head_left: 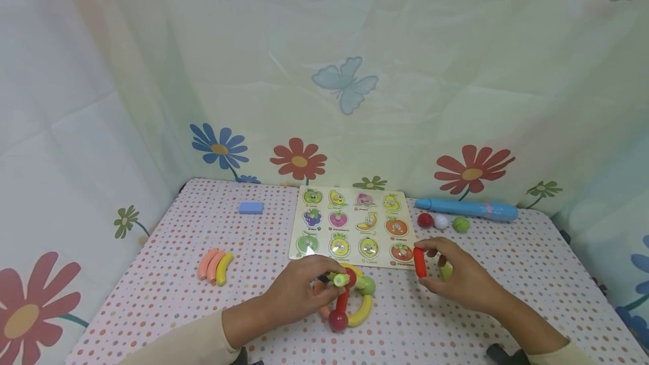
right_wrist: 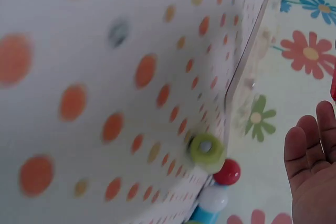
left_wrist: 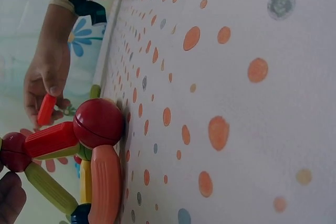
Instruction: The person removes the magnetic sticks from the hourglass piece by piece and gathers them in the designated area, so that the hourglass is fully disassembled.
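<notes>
My left hand [head_left: 308,283] holds the top of a toy structure of magnetic sticks and balls, its fingers and thumb beside a yellow-green stick [head_left: 341,280] and an upper red ball [left_wrist: 13,151]. Lower down, a slanting red stick [head_left: 342,301] joins a second red ball [head_left: 338,320], which sits on the table beside a curved yellow stick [head_left: 361,311]. An orange curved stick [left_wrist: 106,184] shows in the left wrist view. My right hand [head_left: 463,276] pinches a loose red stick [head_left: 419,262] between thumb and fingers, apart from the structure.
A fruit picture board [head_left: 355,227] lies behind the structure. Loose red [head_left: 425,220], white [head_left: 441,221] and green balls [head_left: 461,224] lie before a blue tube [head_left: 466,208]. Curved sticks [head_left: 215,265] and a blue block [head_left: 250,208] lie left. A green stick [right_wrist: 207,150] is near my right hand.
</notes>
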Tool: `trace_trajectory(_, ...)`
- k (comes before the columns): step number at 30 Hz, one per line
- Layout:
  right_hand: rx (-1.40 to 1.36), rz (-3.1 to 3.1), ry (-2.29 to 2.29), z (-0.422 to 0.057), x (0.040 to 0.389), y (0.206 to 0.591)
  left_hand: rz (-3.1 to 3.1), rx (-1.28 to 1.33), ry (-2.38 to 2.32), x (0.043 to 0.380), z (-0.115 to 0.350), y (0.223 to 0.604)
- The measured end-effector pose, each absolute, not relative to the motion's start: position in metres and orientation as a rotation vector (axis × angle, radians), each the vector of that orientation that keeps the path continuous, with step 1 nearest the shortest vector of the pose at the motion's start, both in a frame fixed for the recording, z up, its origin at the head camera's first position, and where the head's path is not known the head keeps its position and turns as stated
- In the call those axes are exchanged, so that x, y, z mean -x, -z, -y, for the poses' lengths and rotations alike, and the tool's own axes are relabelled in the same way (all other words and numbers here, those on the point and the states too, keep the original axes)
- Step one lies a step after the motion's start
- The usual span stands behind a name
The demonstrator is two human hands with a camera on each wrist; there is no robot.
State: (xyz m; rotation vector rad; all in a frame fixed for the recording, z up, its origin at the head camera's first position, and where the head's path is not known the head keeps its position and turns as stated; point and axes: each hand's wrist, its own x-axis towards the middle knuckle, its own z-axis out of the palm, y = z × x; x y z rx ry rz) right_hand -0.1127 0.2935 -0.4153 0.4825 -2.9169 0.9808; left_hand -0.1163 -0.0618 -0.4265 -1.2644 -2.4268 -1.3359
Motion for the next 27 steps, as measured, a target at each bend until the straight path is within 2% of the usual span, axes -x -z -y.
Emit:
trace_trajectory(20, -0.132, 3.213, -0.828, -0.369, 0.123, 0.431, 2.427, 1.264, 1.363, 0.116, 0.062, 0.426)
trace_trajectory(27, -0.191, 3.261, -0.844, -0.375, 0.129, 0.44, 2.432, 1.259, 1.362, 0.116, 0.062, 0.426)
